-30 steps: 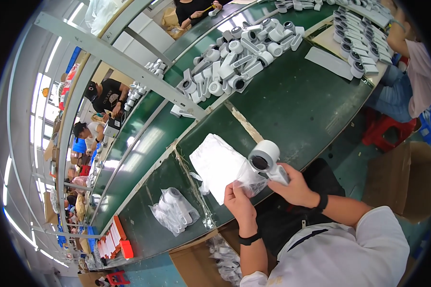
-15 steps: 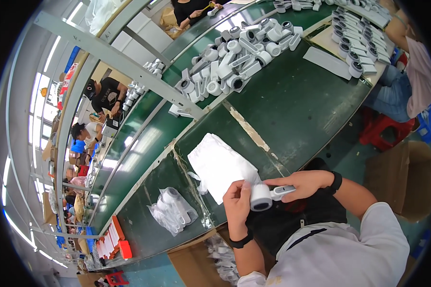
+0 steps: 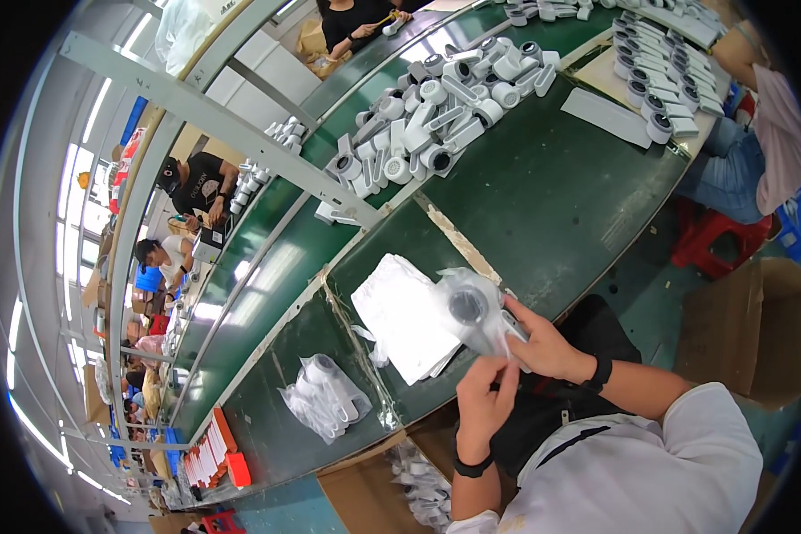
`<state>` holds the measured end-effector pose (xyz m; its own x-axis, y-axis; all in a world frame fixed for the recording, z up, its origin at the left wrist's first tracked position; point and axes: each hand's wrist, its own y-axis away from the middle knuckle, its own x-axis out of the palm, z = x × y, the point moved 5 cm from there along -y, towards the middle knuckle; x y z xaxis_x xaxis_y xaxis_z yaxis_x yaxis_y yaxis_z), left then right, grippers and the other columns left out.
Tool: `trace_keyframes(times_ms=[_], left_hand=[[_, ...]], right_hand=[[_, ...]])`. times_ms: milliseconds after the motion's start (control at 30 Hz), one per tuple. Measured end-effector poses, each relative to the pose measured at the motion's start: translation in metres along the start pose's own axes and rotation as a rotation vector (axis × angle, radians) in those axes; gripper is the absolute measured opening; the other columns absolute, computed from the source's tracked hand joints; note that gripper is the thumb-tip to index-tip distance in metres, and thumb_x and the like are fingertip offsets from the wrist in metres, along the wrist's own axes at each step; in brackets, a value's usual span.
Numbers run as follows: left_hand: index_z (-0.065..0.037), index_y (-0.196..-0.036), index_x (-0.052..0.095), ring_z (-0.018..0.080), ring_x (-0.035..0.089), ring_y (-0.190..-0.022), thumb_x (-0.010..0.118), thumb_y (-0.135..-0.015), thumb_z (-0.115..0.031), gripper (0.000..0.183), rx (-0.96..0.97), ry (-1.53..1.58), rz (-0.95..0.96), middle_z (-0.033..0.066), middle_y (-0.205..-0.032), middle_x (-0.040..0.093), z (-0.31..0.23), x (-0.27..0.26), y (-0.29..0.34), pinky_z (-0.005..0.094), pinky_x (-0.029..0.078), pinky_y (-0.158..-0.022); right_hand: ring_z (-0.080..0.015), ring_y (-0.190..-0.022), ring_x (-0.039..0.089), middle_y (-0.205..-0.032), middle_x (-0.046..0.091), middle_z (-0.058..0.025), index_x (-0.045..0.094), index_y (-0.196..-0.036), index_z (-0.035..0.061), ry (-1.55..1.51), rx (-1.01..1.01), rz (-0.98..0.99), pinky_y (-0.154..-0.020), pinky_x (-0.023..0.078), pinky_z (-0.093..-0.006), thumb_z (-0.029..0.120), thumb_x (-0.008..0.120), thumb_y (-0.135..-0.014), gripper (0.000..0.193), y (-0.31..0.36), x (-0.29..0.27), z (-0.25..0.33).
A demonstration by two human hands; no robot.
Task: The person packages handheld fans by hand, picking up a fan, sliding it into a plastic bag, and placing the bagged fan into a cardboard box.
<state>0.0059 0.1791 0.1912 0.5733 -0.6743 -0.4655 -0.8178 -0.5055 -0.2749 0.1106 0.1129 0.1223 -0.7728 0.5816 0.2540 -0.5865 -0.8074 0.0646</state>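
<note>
Over the workbench, a white handheld device (image 3: 468,305) with a round, dark-faced head sits inside a clear plastic bag (image 3: 454,283). My right hand (image 3: 547,343) is closed around its handle end through or beside the bag. My left hand (image 3: 488,400) pinches at the bag's lower edge near the handle; the exact grip is partly hidden. Just left of the device lies a stack of flat white bags (image 3: 400,320) on the green bench. Farther left rests a bagged device (image 3: 327,392).
A large heap of white devices (image 3: 436,111) covers the far bench, with neat rows of them (image 3: 659,76) at the far right. Below the bench edge stands a cardboard box (image 3: 365,485) holding bagged devices. An orange bin (image 3: 218,445) is at left. A metal post (image 3: 231,133) crosses the view.
The device has gone into a clear bag and moved up and slightly left, its head now facing up. My left hand has moved from its head down to the bag's lower edge.
</note>
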Motion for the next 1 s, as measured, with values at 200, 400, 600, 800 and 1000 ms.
trace_keyframes(times_ms=[200, 400, 600, 800, 1000], left_hand=[[0.002, -0.096, 0.064, 0.0147, 0.062, -0.088, 0.060, -0.089, 0.002, 0.008, -0.002, 0.187, -0.056, 0.0099, -0.100, 0.062, 0.016, -0.006, 0.014, 0.0265, 0.052, -0.075], [-0.004, -0.127, 0.048, 0.0197, 0.057, -0.107, 0.054, -0.095, -0.008, 0.033, -0.361, 0.728, -0.225, 0.0105, -0.123, 0.055, 0.058, 0.001, 0.018, 0.0334, 0.051, -0.087], [-0.010, -0.138, 0.038, 0.0224, 0.058, -0.109, 0.063, -0.093, -0.019, 0.052, -0.436, 1.135, -0.029, 0.0062, -0.128, 0.054, 0.066, 0.030, 0.028, 0.0379, 0.053, -0.082], [-0.005, -0.131, 0.043, 0.0226, 0.063, -0.091, 0.063, -0.093, -0.015, 0.044, -0.451, 1.315, -0.021, 0.0101, -0.116, 0.059, 0.055, 0.018, 0.021, 0.0367, 0.053, -0.068], [-0.001, -0.123, 0.047, 0.0241, 0.063, -0.087, 0.064, -0.092, -0.013, 0.037, -0.409, 1.192, -0.254, 0.0115, -0.110, 0.061, 0.068, -0.017, 0.024, 0.0373, 0.052, -0.067]], right_hand=[[-0.0144, -0.120, 0.049, -0.137, 0.046, -0.0111, 0.014, -0.151, 0.0009, -0.105, -0.186, -0.066, -0.099, 0.041, -0.0273, 0.003, 0.052, -0.094, 0.069, -0.004, -0.001, -0.002], [-0.0121, -0.100, 0.058, -0.116, 0.062, -0.0093, 0.024, -0.149, 0.0051, 0.033, -0.084, -0.063, -0.085, 0.047, -0.0262, 0.009, 0.061, -0.093, 0.068, 0.004, 0.012, 0.016], [-0.0181, -0.069, 0.061, -0.087, 0.064, -0.0104, 0.053, -0.125, 0.0018, 0.339, -0.360, -0.287, -0.064, 0.048, -0.0289, 0.006, 0.063, -0.083, 0.043, 0.012, 0.016, 0.046], [-0.0235, -0.063, 0.063, -0.080, 0.064, -0.0108, 0.067, -0.092, 0.0008, 0.504, -0.624, -0.426, -0.057, 0.049, -0.0325, 0.004, 0.063, -0.082, 0.012, 0.009, -0.006, 0.064], [-0.0274, -0.061, 0.063, -0.069, 0.064, -0.0095, 0.067, -0.082, 0.0037, 0.696, -0.737, -0.258, -0.055, 0.051, -0.0349, 0.006, 0.068, -0.075, 0.008, 0.018, 0.012, 0.052]])
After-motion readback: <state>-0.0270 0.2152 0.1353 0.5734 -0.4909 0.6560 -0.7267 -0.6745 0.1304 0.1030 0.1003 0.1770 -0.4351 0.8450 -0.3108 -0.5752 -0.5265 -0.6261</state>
